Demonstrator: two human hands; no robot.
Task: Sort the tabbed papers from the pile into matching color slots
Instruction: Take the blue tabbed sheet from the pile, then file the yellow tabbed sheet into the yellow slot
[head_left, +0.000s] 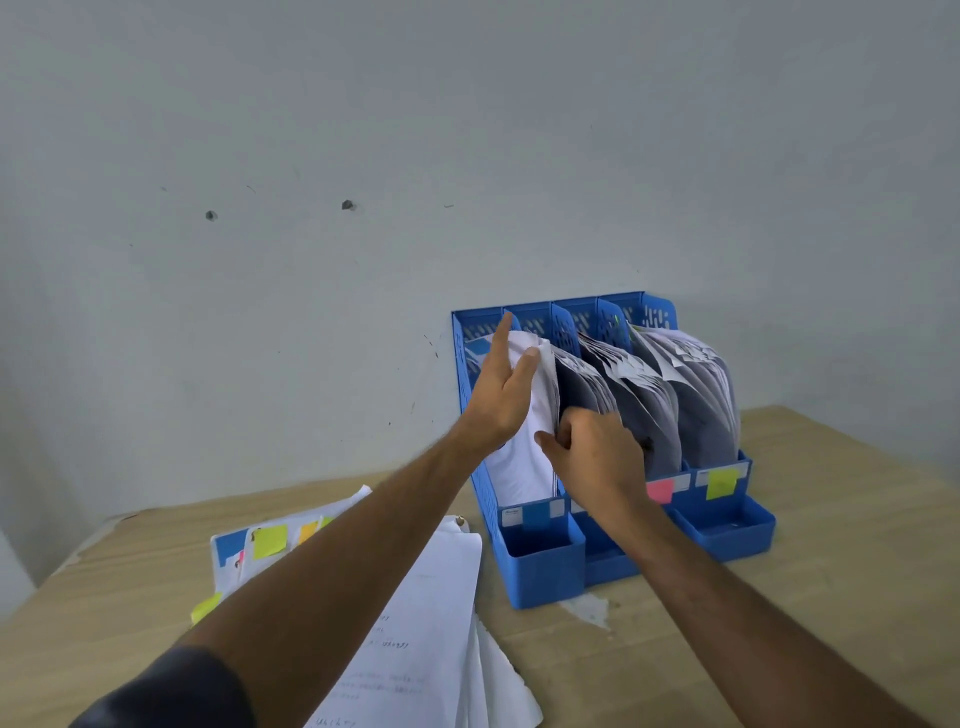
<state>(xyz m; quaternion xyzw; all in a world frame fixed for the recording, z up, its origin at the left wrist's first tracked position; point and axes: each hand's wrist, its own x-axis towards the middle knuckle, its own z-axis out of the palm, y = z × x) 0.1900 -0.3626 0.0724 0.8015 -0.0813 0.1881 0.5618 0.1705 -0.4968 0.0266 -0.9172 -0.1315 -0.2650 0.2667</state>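
A pale wall is backing a wooden tabletop (810, 499) carrying a blue file rack (540, 566) directly ahead of both hands. The left hand (501, 397), fingers straight, is pressing flat against the white papers (519, 462) in the blue-labelled slot nearest it; the right hand (597, 457) is pinching their edge. Judged step: seating a sheet. The next move calls for releasing and returning to the pile (415, 623) beneath the left forearm.

Your left hand (501, 397) reaches forward, fingers straight, thumb spread; your right hand (592, 457) curls, fingertips pinching; both forearms extended.
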